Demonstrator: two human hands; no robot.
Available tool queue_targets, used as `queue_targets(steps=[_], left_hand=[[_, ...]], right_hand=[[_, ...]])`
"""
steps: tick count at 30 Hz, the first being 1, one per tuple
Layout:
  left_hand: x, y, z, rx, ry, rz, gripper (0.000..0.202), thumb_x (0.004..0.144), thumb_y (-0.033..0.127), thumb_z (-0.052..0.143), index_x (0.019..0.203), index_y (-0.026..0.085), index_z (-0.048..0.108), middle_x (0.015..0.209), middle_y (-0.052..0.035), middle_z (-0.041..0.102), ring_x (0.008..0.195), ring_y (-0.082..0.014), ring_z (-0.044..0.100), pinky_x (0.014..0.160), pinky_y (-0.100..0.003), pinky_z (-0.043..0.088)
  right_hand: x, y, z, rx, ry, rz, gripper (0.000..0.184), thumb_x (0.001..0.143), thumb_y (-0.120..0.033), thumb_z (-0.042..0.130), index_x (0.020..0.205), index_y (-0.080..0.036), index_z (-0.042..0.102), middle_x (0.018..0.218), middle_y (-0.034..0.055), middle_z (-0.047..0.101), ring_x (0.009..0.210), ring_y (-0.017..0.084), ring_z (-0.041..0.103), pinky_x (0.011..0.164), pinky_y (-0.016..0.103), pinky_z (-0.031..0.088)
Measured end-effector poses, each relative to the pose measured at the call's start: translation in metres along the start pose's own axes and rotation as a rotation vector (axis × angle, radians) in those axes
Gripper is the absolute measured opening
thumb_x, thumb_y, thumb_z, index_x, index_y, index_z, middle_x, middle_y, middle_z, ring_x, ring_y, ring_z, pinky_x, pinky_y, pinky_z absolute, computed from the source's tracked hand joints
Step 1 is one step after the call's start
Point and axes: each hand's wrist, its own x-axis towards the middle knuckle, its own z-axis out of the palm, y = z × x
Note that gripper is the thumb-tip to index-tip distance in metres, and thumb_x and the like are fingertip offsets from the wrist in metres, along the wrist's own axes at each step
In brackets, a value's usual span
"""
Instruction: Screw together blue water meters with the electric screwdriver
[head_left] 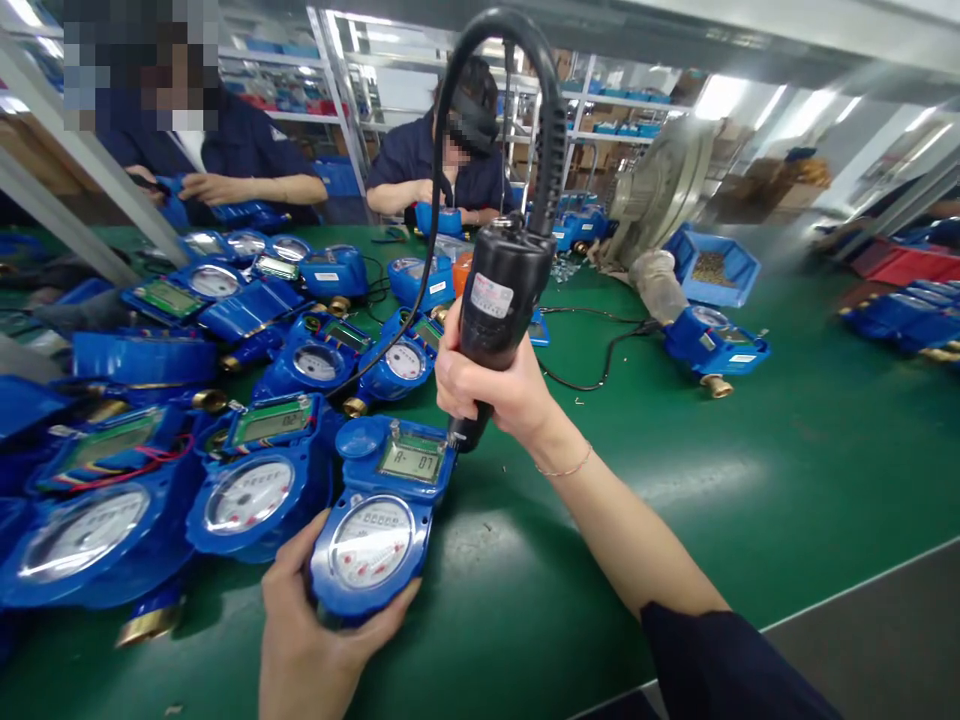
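Note:
My left hand (307,625) grips the lower end of a blue water meter (382,520), whose round dial faces up and whose small digital display is lit. My right hand (484,380) is shut around the handle of a black electric screwdriver (504,300), held upright. Its lower end (459,435) stands at the upper right edge of the meter, next to the display. The bit's tip is hidden behind the tool and the meter. A black cord (525,50) arcs up from the screwdriver.
Several blue water meters with brass fittings (247,500) crowd the green bench mat (637,480) on the left. Two co-workers (427,165) sit across the bench handling meters. A blue tray of small parts (712,265), a metal fan (660,190), and storage shelves stand behind.

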Motion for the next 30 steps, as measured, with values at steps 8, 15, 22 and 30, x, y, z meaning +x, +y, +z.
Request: queue_targets(steps=[8,15,22,30], left_hand=[[0.004,0.009,-0.011,0.011,-0.102,-0.065,0.083,0.077,0.049,0.065,0.144,0.015,0.03,0.139,-0.0148,0.04,0.126,-0.0327,0.043,0.111,-0.051,0.031],[0.024,0.01,-0.008,0.22,0.049,0.172,0.084,0.076,0.055,0.066,0.141,0.012,0.038,0.129,-0.0158,0.046,0.12,-0.0304,0.047,0.108,-0.046,0.036],[0.025,0.022,-0.003,0.074,0.168,0.017,0.073,0.073,0.051,0.069,0.133,0.015,0.046,0.123,-0.0114,0.051,0.116,-0.0269,0.049,0.106,-0.043,0.036],[0.014,0.022,0.009,0.051,0.197,0.067,0.065,0.076,0.049,0.068,0.126,0.013,0.047,0.119,-0.0137,0.049,0.111,-0.0283,0.049,0.101,-0.045,0.038]], right_hand=[[0.005,-0.006,0.0,-0.054,0.09,0.006,0.025,0.077,-0.014,0.066,0.088,-0.015,0.043,0.05,-0.0082,0.042,0.038,0.005,0.038,0.042,0.019,0.035],[0.002,-0.035,-0.03,-0.258,0.273,0.147,0.026,0.076,-0.02,0.066,0.089,-0.015,0.044,0.054,-0.0062,0.043,0.042,0.007,0.04,0.04,0.02,0.036],[-0.04,-0.016,-0.116,-0.924,0.478,0.685,0.03,0.075,-0.023,0.066,0.091,-0.016,0.041,0.059,-0.0013,0.053,0.045,0.013,0.05,0.04,0.023,0.042],[-0.074,-0.001,-0.175,-1.099,0.645,0.96,0.033,0.081,-0.031,0.063,0.103,-0.013,0.047,0.073,0.0041,0.062,0.056,0.015,0.059,0.054,0.027,0.051]])
